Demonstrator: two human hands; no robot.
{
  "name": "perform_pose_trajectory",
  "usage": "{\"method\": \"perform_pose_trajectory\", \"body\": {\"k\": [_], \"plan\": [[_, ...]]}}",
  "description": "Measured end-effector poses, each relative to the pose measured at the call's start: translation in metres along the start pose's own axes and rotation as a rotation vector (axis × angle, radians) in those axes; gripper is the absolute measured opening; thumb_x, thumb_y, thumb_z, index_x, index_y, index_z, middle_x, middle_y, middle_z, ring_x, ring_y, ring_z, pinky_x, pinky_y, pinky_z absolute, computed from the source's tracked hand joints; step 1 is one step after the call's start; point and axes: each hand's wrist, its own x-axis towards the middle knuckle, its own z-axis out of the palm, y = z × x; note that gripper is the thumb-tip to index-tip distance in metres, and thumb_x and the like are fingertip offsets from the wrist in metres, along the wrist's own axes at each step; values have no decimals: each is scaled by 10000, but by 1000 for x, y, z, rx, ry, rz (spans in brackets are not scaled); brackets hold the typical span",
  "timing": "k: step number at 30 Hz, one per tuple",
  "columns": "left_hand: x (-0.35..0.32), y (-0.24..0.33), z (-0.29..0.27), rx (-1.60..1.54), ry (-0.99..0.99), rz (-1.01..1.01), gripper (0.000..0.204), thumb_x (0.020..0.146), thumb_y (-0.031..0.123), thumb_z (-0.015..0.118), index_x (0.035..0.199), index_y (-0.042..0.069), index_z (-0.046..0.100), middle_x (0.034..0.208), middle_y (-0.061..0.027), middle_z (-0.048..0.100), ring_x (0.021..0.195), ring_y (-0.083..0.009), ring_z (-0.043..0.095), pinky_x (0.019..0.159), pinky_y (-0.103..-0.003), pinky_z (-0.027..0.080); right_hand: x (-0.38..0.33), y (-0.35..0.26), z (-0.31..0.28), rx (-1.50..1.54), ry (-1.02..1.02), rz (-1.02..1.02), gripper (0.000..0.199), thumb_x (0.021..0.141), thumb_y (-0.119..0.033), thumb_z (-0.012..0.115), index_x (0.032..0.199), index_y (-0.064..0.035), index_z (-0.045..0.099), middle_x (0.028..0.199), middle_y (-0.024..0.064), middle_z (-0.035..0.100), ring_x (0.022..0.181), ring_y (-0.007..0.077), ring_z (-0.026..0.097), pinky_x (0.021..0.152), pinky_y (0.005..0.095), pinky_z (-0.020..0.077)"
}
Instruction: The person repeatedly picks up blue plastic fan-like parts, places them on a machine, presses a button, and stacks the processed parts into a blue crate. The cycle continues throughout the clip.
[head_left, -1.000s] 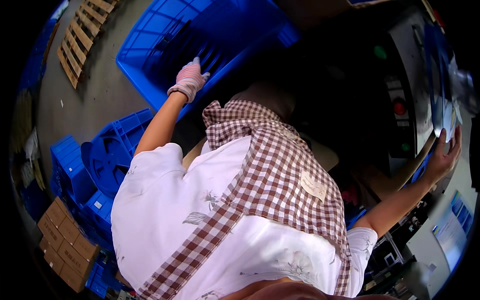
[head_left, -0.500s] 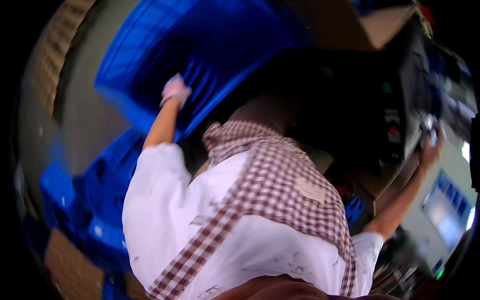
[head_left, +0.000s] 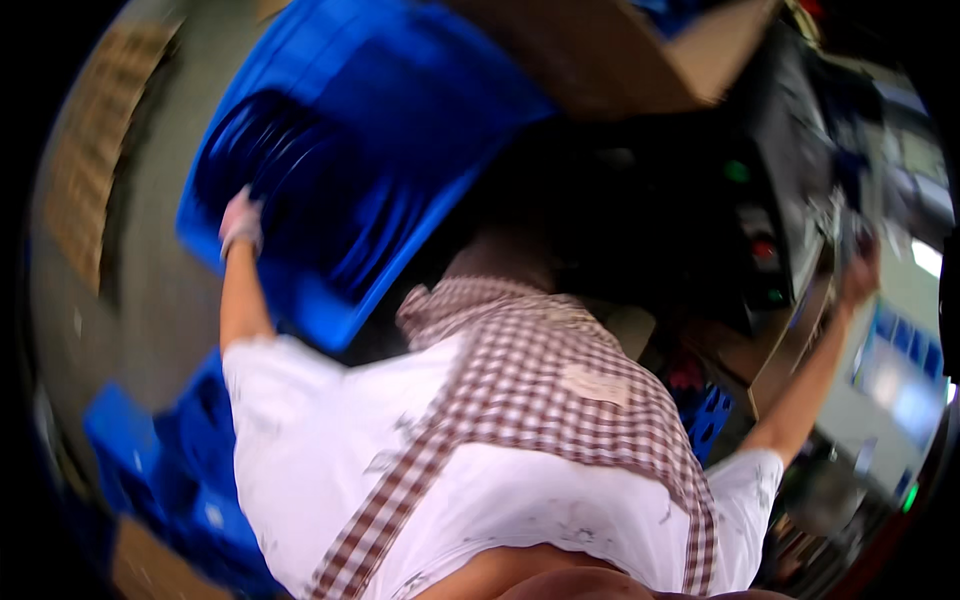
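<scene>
My left hand [head_left: 241, 222], in a pale, thin-looking glove, reaches over the left part of a big blue bin [head_left: 400, 55]. Dark curved lines show inside the bin beside the fingers; blur hides whether they are ribs or contents. Whether those fingers are closed cannot be seen. Far to the right, my right hand [head_left: 858, 275] is raised beside a dark machine [head_left: 745, 200] with green and red lit buttons. It seems closed around a small greyish thing, too smeared to name.
An opened brown cardboard box [head_left: 610, 65] stands beyond the bin. More blue crates [head_left: 165, 460] are stacked at the lower left. A wooden pallet [head_left: 95, 150] lies on the grey floor [head_left: 165, 280] at the far left. Another cardboard box [head_left: 775, 350] sits below my right arm.
My left hand has moved left across the bin and slightly nearer me. My right hand stays out at the right side. The whole view has shifted a little.
</scene>
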Motion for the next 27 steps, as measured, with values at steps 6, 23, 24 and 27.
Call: {"method": "perform_pose_trajectory", "body": {"k": [6, 23, 24, 27], "plan": [[-6, 41, 46, 302, -47, -102, 471, 874, 360, 661, 1256, 108, 551, 1245, -162, 606, 1182, -350, 559, 960, -455, 477, 7, -49, -93, -601, 230, -88, 287, 1019, -290, 482, 1233, -191, 645, 960, 12, 716, 889, 110, 650, 740, 289, 508], [-138, 145, 154, 275, -53, 594, 786, 805, 215, 691, 1483, 195, 295, 1368, -171, 477, 1245, -332, 480, 1027, -458, 391, -147, -231, -66, 300, -101, -442, 190, 887, -150, 586, 924, 35, 573, 745, 143, 576, 736, 258, 566, 913, 518, 478], [-135, 145, 154, 294, -23, 619, 768, 820, 189, 665, 1488, 206, 285, 1369, -173, 479, 1236, -330, 491, 1025, -459, 394, -138, -264, -24, 323, -83, -592, 145, 861, -110, 592, 930, 16, 567, 731, 141, 575, 713, 259, 556, 928, 571, 468], [-85, 126, 162, 374, 126, 613, 576, 892, 34, 441, 1439, 188, 351, 1145, -159, 607, 1022, -306, 632, 873, -415, 506, -119, -345, 30, 206, -177, -791, 222, 775, -109, 660, 970, -3, 640, 702, 127, 607, 741, 283, 611, 861, 583, 500]]}}
